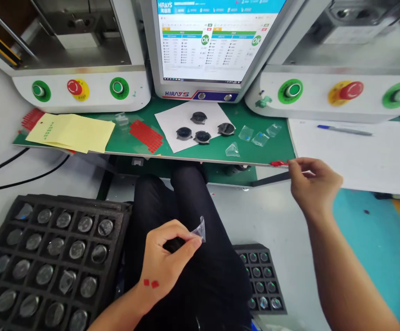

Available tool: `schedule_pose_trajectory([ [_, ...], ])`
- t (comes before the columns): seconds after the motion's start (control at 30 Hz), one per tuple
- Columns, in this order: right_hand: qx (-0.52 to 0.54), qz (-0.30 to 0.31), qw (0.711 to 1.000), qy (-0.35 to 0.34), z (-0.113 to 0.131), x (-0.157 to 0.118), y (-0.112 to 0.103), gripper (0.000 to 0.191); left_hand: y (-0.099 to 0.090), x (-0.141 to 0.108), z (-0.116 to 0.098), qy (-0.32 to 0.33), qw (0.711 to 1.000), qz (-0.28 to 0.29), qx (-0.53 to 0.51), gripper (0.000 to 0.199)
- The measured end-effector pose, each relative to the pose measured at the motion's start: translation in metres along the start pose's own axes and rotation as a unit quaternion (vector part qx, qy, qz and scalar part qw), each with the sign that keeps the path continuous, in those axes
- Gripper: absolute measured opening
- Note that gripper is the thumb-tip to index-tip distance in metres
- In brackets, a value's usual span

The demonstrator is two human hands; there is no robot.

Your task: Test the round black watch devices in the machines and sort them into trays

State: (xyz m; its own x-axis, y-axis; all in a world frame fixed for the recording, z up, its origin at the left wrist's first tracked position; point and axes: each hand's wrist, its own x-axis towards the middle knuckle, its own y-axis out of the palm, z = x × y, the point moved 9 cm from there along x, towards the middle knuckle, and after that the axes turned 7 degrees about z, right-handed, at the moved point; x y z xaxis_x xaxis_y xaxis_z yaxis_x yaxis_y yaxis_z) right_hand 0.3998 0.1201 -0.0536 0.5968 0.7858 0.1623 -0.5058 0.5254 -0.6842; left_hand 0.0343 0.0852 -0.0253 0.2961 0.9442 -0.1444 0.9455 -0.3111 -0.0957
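Note:
My left hand (167, 253) is raised above my lap, thumb and forefinger pinching a small transparent plastic film (200, 228). Two small red square stickers (151, 283) cling to that wrist. At the front edge of the green bench my right hand (313, 186) has its fingertips closed together, touching or just beside a crumpled red clump (278, 163). Whether anything is between those fingers cannot be made out. Several round watch bodies (202, 137) lie on a white paper sheet (172, 119). Loose transparent films (260, 139) rest to their right.
A black foam tray (119, 248) of round parts is at left, another tray (278, 280) low at right. A red sticker sheet (146, 136), yellow paper (72, 132) and pen (345, 130) lie on the bench (217, 156). Behind stand a monitor (200, 50) and two button-fronted machines.

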Motion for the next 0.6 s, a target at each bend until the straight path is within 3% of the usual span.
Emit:
schedule_pose_trajectory([
  [0.17, -0.104, 0.058, 0.991, -0.061, -0.002, 0.017, 0.013, 0.01, 0.002, 0.011, 0.006, -0.019, 1.0, 0.008, 0.017, 0.016],
  [0.33, -0.133, 0.124, 0.979, -0.094, -0.008, 0.021, 0.024, 0.019, 0.003, 0.017, 0.008, -0.022, 1.0, 0.013, 0.018, 0.016],
  [0.6, -0.19, 0.141, 0.953, -0.187, 0.007, 0.011, 0.027, 0.026, 0.001, 0.012, 0.013, -0.042, 0.999, 0.005, 0.017, 0.016],
])
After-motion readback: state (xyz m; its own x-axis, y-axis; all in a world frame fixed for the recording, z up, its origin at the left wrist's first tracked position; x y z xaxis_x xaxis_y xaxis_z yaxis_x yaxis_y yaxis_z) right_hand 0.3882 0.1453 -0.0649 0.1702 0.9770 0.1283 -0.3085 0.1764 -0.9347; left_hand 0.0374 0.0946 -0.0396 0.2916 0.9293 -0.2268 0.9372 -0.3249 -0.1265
